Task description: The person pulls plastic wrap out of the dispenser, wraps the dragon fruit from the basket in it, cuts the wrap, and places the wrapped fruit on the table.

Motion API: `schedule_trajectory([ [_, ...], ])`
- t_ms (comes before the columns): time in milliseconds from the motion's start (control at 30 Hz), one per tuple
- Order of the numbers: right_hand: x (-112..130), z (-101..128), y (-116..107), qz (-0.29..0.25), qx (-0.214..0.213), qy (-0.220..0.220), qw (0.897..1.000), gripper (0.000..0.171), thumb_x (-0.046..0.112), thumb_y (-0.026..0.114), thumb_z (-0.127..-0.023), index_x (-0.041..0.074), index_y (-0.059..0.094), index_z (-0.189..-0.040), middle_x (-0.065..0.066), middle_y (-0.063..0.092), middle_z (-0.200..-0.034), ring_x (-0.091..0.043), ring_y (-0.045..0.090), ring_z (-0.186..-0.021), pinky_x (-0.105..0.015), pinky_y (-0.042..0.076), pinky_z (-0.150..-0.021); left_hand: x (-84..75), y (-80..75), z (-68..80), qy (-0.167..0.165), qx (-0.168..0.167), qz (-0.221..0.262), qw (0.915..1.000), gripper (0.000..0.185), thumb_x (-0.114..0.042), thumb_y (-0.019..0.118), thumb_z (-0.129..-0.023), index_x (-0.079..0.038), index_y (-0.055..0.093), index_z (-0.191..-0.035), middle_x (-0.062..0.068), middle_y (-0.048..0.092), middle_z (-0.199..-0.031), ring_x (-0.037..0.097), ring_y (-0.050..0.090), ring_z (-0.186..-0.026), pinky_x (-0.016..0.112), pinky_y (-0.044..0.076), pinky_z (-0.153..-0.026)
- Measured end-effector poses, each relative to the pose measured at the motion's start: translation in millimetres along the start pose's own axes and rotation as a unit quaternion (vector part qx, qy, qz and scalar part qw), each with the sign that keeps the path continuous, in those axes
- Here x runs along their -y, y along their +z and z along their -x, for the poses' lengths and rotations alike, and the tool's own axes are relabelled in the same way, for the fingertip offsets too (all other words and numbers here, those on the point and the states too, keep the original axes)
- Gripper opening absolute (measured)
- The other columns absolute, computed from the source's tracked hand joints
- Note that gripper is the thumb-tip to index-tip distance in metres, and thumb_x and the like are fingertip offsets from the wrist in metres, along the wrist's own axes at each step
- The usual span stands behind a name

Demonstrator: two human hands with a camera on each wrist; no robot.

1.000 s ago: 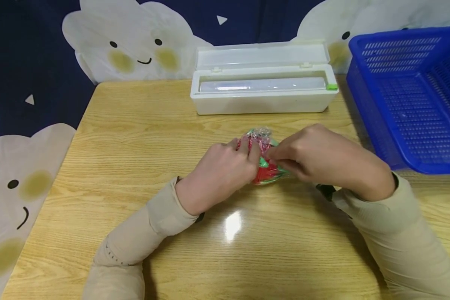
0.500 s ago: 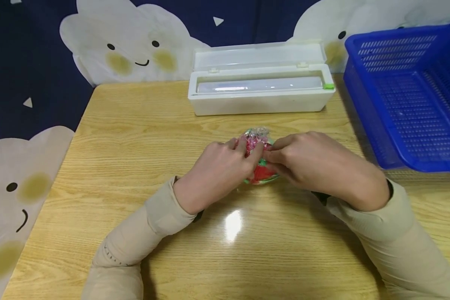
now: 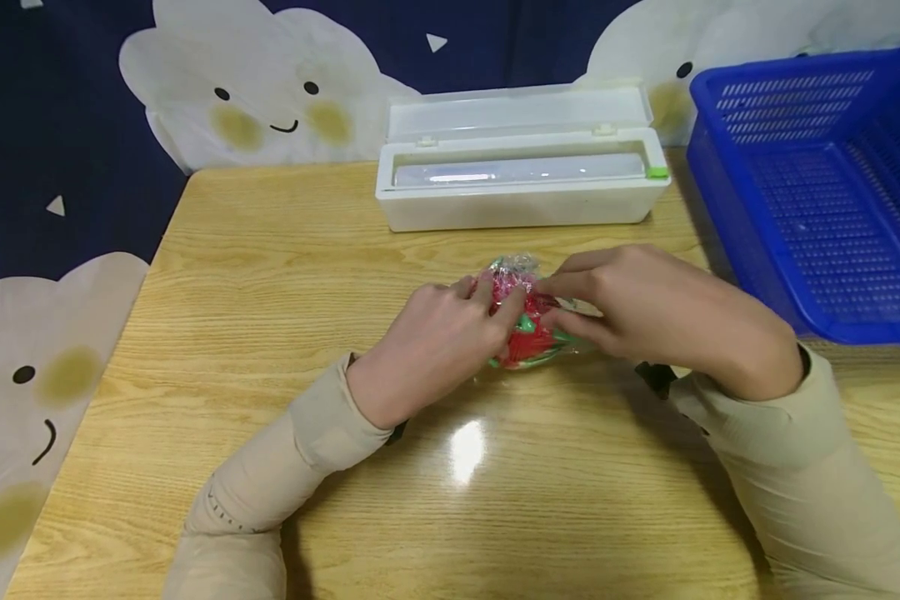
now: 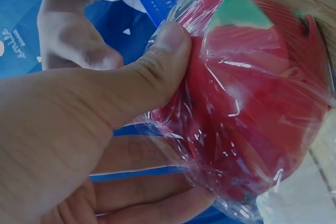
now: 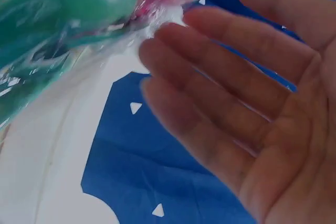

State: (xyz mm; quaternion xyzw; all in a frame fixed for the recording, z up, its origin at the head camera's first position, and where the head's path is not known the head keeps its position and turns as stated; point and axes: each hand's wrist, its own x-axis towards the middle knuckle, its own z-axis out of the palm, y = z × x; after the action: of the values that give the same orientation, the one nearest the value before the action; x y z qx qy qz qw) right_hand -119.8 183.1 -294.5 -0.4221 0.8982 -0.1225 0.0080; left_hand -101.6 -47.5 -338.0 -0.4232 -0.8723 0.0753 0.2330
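A red fruit with green tips [image 3: 528, 342], shaped like a dragon fruit, lies on the table wrapped in crinkled clear cling film [image 3: 519, 264]. My left hand [image 3: 446, 337] grips it from the left; in the left wrist view the thumb [image 4: 170, 40] presses the film on one side and the other fingers curve underneath. On the right side, my right hand [image 3: 630, 312] has its fingertips right at the wrap. The right wrist view has those fingers [image 5: 210, 72] extended and relaxed, with nothing held between them and the thumb.
Behind the fruit stands a white box [image 3: 525, 204] with its lid up and a roll of film [image 3: 521, 169] inside. A blue plastic basket [image 3: 765, 242] stands at the right. A cloud-patterned cloth [image 3: 285, 67] hangs behind the table [image 3: 270, 250].
My right hand drew in over the fruit, then moved back up and right with thumb and fingers parting. My left hand keeps its hold; the whole view has shifted slightly.
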Motion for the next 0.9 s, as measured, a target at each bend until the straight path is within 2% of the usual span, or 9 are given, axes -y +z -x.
schedule_trajectory([
  [100, -6, -4, 1, -0.005, -0.037, 0.013, 0.999, 0.036, 0.028, 0.077, -0.094, 0.007, 0.076, -0.123, -0.009, 0.079, -0.109, -0.025, 0.078, -0.092, -0.047, 0.064, -0.081, 0.3, 0.3, -0.2, 0.001, 0.003, 0.004, 1.0, 0.053, -0.05, 0.075, -0.087, -0.012, 0.071, -0.124, 0.018, 0.078, -0.114, 0.022, 0.078, -0.084, 0.027, 0.055, -0.047],
  [200, -14, -10, 7, -0.014, -0.05, 0.033, 0.998, 0.051, 0.036, 0.08, -0.09, 0.003, 0.071, -0.13, -0.016, 0.077, -0.121, -0.033, 0.077, -0.106, -0.051, 0.063, -0.09, 0.5, -0.8, -0.5, 0.003, 0.011, 0.01, 0.9999, 0.054, -0.05, 0.074, -0.088, -0.011, 0.071, -0.125, 0.018, 0.078, -0.115, 0.024, 0.079, -0.086, 0.027, 0.056, -0.047],
  [300, -21, -14, 12, -0.028, -0.03, 0.054, 0.998, 0.07, 0.043, 0.083, -0.084, 0.002, 0.065, -0.138, -0.018, 0.072, -0.132, -0.036, 0.072, -0.119, -0.052, 0.06, -0.098, 0.7, -2.2, -0.9, 0.003, 0.019, 0.016, 0.9997, 0.053, -0.048, 0.073, -0.09, -0.01, 0.071, -0.127, 0.019, 0.077, -0.117, 0.026, 0.08, -0.091, 0.028, 0.057, -0.048],
  [433, -25, -18, 18, -0.068, 0.006, 0.049, 0.996, 0.085, 0.051, 0.085, -0.076, 0.003, 0.062, -0.141, -0.016, 0.068, -0.139, -0.033, 0.069, -0.125, -0.051, 0.058, -0.103, 1.1, -0.8, -0.7, 0.002, 0.011, 0.019, 0.9998, 0.029, -0.023, 0.07, -0.099, -0.009, 0.071, -0.125, 0.019, 0.077, -0.117, 0.026, 0.079, -0.085, 0.028, 0.055, -0.046],
  [533, -27, -20, 22, -0.085, 0.016, 0.034, 0.996, 0.082, 0.052, 0.085, -0.075, 0.005, 0.065, -0.139, -0.012, 0.071, -0.135, -0.028, 0.072, -0.121, -0.048, 0.06, -0.101, 1.1, 1.1, -0.7, 0.003, 0.0, 0.017, 0.9999, 0.026, -0.008, 0.06, -0.099, -0.009, 0.071, -0.122, 0.019, 0.078, -0.112, 0.023, 0.077, -0.077, 0.028, 0.054, -0.045],
  [733, -25, -20, 25, -0.086, 0.002, 0.015, 0.996, 0.068, 0.048, 0.087, -0.079, 0.011, 0.071, -0.134, -0.003, 0.078, -0.122, -0.014, 0.075, -0.106, -0.04, 0.063, -0.093, 0.9, 1.7, -0.7, 0.004, -0.013, 0.016, 0.9998, 0.024, -0.006, 0.059, -0.097, -0.008, 0.071, -0.117, 0.014, 0.079, -0.103, 0.019, 0.071, -0.068, 0.026, 0.051, -0.043],
  [900, -23, -22, 28, -0.081, -0.018, -0.01, 0.996, 0.056, 0.038, 0.085, -0.083, 0.012, 0.073, -0.13, -0.006, 0.078, -0.122, -0.018, 0.076, -0.105, -0.042, 0.064, -0.09, 2.7, 0.0, -0.5, 0.004, -0.003, 0.029, 0.9996, 0.026, -0.002, 0.057, -0.096, -0.008, 0.069, -0.117, 0.013, 0.079, -0.104, 0.02, 0.072, -0.071, 0.026, 0.051, -0.043],
])
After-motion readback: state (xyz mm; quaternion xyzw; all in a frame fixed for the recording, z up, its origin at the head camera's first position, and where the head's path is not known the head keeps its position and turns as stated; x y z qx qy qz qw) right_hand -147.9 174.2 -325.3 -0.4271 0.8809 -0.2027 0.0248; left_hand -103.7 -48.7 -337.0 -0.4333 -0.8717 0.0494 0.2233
